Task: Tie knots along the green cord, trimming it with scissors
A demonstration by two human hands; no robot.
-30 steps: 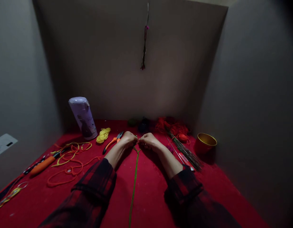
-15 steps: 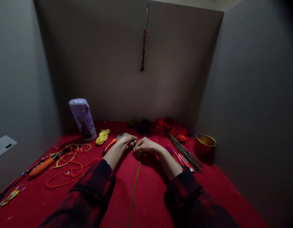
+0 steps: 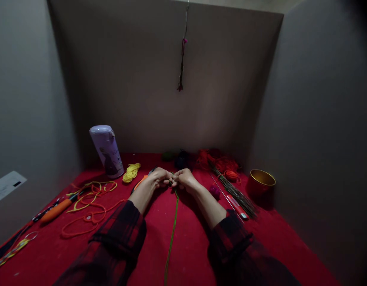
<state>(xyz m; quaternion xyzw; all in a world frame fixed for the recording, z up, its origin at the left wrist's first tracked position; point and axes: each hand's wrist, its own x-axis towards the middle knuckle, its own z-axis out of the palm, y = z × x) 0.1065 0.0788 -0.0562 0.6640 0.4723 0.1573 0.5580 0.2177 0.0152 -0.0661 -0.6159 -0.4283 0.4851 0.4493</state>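
Dim grey walls (image 3: pixel 317 131) box me in on three sides, and below them spreads a deep red tabletop (image 3: pixel 189 258). My dark red-and-black plaid sleeves (image 3: pixel 120 226) reach in over it from the near edge. The purple bottle (image 3: pixel 106 153), tilted in my view, is at the back left. Towards the right I have a heap of red yarn (image 3: pixel 221 161), with a bundle of thin brown stems (image 3: pixel 233 190) slanting out in front of it and a gold-lined cup (image 3: pixel 262 177) further over.

My two hands meet in the middle of the table, knuckles up. My left hand (image 3: pixel 160 177) pinches with thumb and fingers curled in, and my right hand (image 3: pixel 185 178) does the same right against it; both grip the upper end of a green cord (image 3: pixel 174 222). A yellow skein (image 3: pixel 131 173) lies off to the left of them.

The cord is slim and looks like a few strands laid together, fairly bright green near my fingers and duller, more olive, lower down. It comes out below my fingertips, makes a small bend, then runs almost straight towards me, leaning a little left and leaving view at the bottom. What sits between my fingertips is too small and covered to make out.
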